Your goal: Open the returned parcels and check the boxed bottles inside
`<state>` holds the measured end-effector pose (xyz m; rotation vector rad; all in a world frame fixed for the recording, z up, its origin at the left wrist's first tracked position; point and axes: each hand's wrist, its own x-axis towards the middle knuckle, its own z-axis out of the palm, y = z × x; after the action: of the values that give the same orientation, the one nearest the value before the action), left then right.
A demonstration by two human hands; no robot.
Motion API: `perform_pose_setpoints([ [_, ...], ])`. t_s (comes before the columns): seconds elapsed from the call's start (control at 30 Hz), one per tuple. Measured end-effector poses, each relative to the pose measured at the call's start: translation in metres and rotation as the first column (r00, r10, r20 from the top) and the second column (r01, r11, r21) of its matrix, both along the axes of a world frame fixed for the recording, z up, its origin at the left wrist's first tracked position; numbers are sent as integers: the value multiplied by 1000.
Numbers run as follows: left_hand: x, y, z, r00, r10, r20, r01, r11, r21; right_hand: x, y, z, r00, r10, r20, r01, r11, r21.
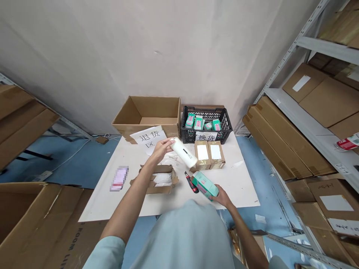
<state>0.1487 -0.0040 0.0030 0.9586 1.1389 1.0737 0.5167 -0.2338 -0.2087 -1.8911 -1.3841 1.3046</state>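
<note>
My left hand (163, 147) is closed on one end of a white bottle (183, 152) with dark lettering, tilted above the middle of the table. In my right hand (221, 197) is a green and pink product box (205, 184), held by its near end low over the table's front. A red and black utility knife (191, 183) lies just left of that box. Below my left forearm stands an opened small cardboard box (159, 189) with white wrapped packing inside. Two taped cartons (209, 155) with white labels sit beyond the product box.
A large open carton (146, 129) and a black plastic basket (227, 125) with several green boxes stand at the table's back, each with a paper sign. A blurred purple item (119, 178) lies at left. Carton-filled shelving (305, 104) flanks the right side.
</note>
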Motion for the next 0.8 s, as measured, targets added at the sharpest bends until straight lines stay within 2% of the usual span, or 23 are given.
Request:
perform_pose_setpoints([
  [0.13,13,-3,-2,1000,4,-1,-4,1000,3,0,1,4,987,1,163,4,999,-32],
  [0.2,19,-6,-1,1000,-12,4,12,1000,4,-5,7,17,983,-28,182,19,999,47],
  [0.3,28,-11,2,999,-37,-2,37,999,-3,-20,19,52,987,-96,125,54,951,306],
  [0.4,39,-18,7,998,-47,-32,47,999,-14,-44,31,100,993,-101,59,53,835,548],
  [0.5,51,-28,12,997,-51,-51,50,999,-16,-69,38,142,989,-75,124,-22,765,644],
  [0.57,58,-35,16,998,-46,-48,45,999,-23,-82,41,159,982,-78,170,-58,737,673],
  [0.67,64,-44,20,998,-41,-43,40,999,-36,-94,41,167,974,-100,205,-67,734,676],
  [0.8,64,-53,22,997,-45,-55,44,999,-22,-100,39,162,981,-129,143,5,758,652],
])
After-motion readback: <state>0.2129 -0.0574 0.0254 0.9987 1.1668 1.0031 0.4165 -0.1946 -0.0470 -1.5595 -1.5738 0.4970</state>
